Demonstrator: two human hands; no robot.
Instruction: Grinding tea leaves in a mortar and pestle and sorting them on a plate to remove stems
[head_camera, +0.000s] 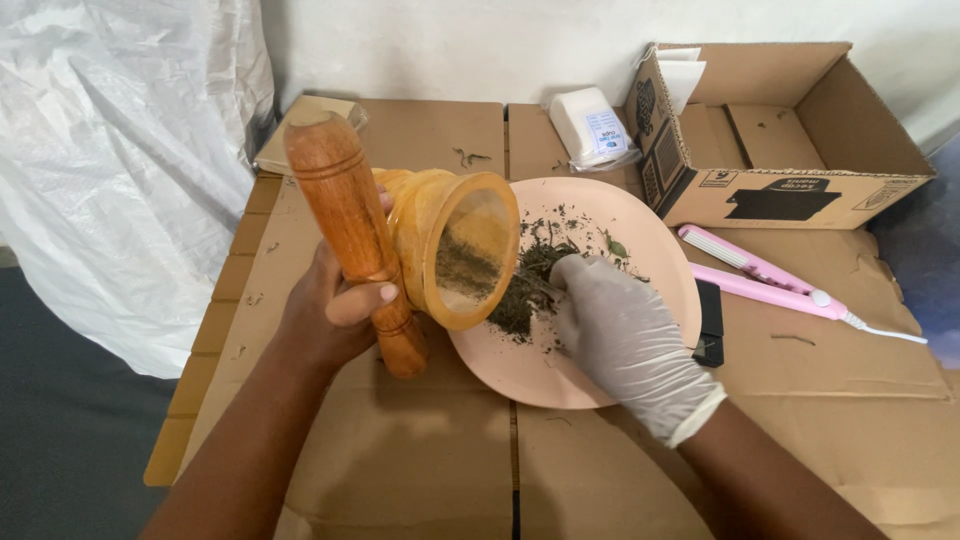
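Flattened cardboard (420, 460) is covering the counter in front of you, with a white plastic sheet (120, 150) hanging at the left and a pale wall running behind. At the far right an open cardboard box (790, 140) is lying on its side, and a small white packet (590, 125) is sitting just to its left. You are working over a round pink plate (650, 250) lying in the middle of the cardboard, with a pile of crushed dried green leaves (525, 290) spreading across its left half. Your left hand (330, 310) is gripping both a wooden mortar (450, 245) and a wooden pestle (350, 230) at once, its fingers clenching around them; you are tipping the mortar on its side so its mouth is facing the plate, with green dust clinging inside, while the pestle is standing tilted beside it. Your right hand (625, 340), wearing a white glove, is hovering over the plate, its fingers closing on a thin utensil (538, 282) that is reaching toward the mortar's rim; what kind of utensil it is you cannot tell. Beside the plate's right edge a pink handheld sealer (770, 280) with a white cord is lying on the cardboard, and a small black object (710, 320) is sitting between it and the plate.
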